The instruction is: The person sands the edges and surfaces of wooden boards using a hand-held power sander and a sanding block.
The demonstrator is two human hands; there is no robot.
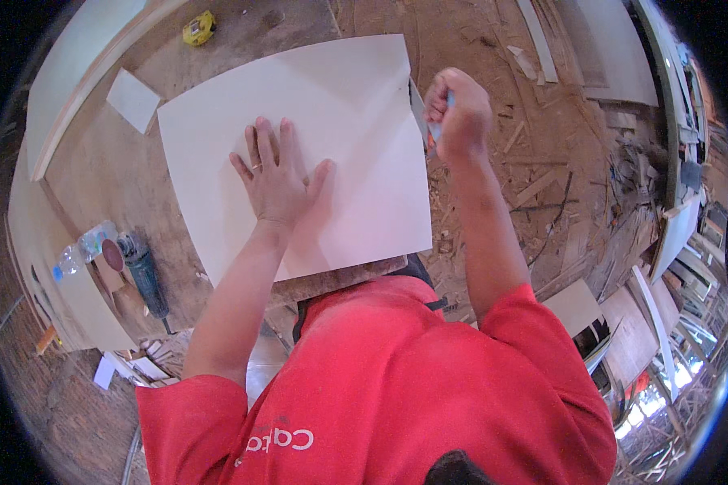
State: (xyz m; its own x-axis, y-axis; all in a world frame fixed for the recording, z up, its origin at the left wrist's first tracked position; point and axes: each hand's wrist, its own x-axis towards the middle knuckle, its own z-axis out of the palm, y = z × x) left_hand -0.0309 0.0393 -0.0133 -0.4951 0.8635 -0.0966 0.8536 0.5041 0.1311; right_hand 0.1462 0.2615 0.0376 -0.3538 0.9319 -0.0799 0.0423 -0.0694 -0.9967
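Note:
A large white sheet of board (364, 186) lies on the workbench (146, 218), its right edge jutting past the bench. My left hand (275, 174) rests flat on it, fingers spread, pressing near the middle. Beyond the sheet's right edge, my right hand (463, 113) is closed in a fist round the blue and orange handle of what looks like a handsaw (417, 107). Its grey blade shows only in part, against the board's right edge, where a small dark notch is visible. The rest of the blade is hidden by the sheet.
An angle grinder (146, 279) and plastic bottles (70, 259) lie on the bench at left. A yellow tape measure (199, 28) and a small white offcut (133, 100) are farther back. Wood scraps (542, 187) litter the floor at right; boards (635, 323) lean there.

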